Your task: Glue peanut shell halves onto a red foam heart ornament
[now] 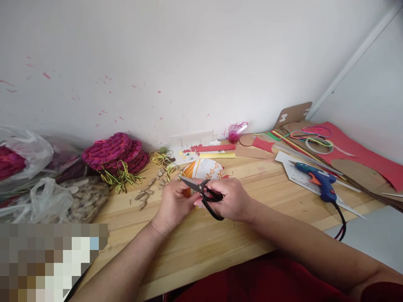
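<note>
My right hand (233, 199) grips a pair of black-handled scissors (190, 183), fingers in the loops and the blades pointing left. The blades lie across the fingers of my left hand (174, 201), which is closed on the edge of a rounded white piece with orange printing (204, 167). Both hands cover the near part of this piece. Just left of my left hand lie several loose peanuts (145, 194). Behind the piece are a red strip (217, 147) and a yellow strip (218, 155).
A stack of magenta braided pieces (108, 151) with yellow-green fringes stands left, beside a plastic bag of peanuts (83, 197). A cup of pink paint (234, 133) is at the back. A blue glue gun (315, 175) and red sheets (374, 157) lie right.
</note>
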Motion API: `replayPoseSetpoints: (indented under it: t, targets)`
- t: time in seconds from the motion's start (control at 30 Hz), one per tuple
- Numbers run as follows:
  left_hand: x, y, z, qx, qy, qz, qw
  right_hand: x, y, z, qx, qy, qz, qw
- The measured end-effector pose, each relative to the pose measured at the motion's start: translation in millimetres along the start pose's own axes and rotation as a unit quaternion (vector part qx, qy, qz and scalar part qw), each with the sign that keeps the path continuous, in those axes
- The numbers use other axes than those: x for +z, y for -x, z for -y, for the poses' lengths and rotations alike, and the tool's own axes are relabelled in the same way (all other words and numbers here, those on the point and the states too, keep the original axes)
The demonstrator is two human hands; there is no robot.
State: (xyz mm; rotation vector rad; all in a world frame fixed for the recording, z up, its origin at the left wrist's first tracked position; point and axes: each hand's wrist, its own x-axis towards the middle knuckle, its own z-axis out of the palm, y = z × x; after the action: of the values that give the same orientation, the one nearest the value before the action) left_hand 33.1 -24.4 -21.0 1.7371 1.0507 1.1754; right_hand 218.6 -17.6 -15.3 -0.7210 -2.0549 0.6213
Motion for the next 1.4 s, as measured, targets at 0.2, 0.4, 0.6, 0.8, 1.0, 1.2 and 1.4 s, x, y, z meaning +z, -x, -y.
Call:
replayPoseSetpoints:
  t: [0.2, 0.4, 0.6, 0.8, 1.0, 1.2, 1.4]
  targets:
    - [-7.8, -3.7, 7.3, -0.019, -0.072, -0.057, 0.996, -3.5, -0.5, 0.8, 0.009, 0.07, -0.043, 0.997]
    - [-35.5, -18.5, 8.8, -0.082, 0.036, -0.1, 0.991, -19.0, -10.3, -5.8, 0.275, -0.19, 0.001, 0.943]
    - [-60.2, -25.4, 7.8, -0.097, 0.168, -0.092, 0.977, -51.6, -10.4, 5.8, 0.334, -0.227, 0.211, 0.89]
    - [-63.4, -22.2, 6.7, -0.138, 0.216, 0.014, 0.966, -84.5, 4.4, 11.5, 0.337, -0.144, 0.357, 0.859]
    - [-58.4, -19.9, 0.3, -0.159, 0.211, 0.07, 0.962, -88.1, -0.7, 17.6, 0.317, 0.007, 0.384, 0.867]
    - [-56.6, -19.6, -1.4, -0.189, 0.209, 0.095, 0.955, -83.6, -5.8, 27.7, 0.317, 0.071, 0.384, 0.865]
    - [-55.7, -18.4, -1.6, -0.202, 0.212, 0.115, 0.949, -80.5, -6.6, 31.7, 0.326, 0.108, 0.371, 0.863]
